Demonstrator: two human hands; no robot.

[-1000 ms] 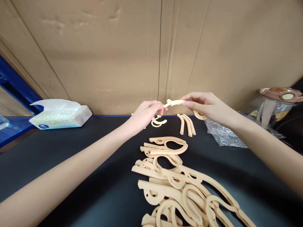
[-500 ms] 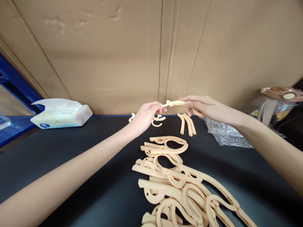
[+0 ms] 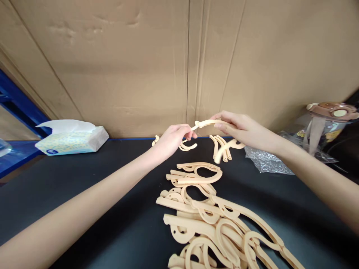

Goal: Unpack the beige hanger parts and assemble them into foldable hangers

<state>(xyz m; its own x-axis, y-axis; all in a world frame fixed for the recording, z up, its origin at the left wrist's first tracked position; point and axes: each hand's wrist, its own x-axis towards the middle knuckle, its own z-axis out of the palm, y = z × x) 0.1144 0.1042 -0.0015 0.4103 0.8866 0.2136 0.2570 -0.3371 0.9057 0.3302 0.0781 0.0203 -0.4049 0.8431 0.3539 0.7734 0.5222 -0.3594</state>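
Between my hands, above the back of the black table, is a cream plastic folding hanger (image 3: 211,122). My left hand (image 3: 175,139) pinches its thin left end, perhaps the hook, which the fingers partly cover. The fingers of my right hand (image 3: 238,127) are closed round an arm of it, and another curved arm (image 3: 224,150) hangs below that hand. Loose hook pieces (image 3: 188,147) lie under my left hand. Several loose hanger arms (image 3: 221,145) lie beneath my right hand. Nearer me spreads a pile of folded cream hangers (image 3: 202,220), some overlapping.
A tissue pack (image 3: 71,137) stands at the back left beside a blue metal frame (image 3: 21,108). Crumpled clear plastic bags (image 3: 269,160) and a brown-lidded bottle (image 3: 331,116) are at the right. Cardboard (image 3: 126,67) walls off the back of the black table (image 3: 92,186).
One hanger arm has swung down below my right hand, away from the other arm. My left hand has hardly moved and still pinches the thin end.
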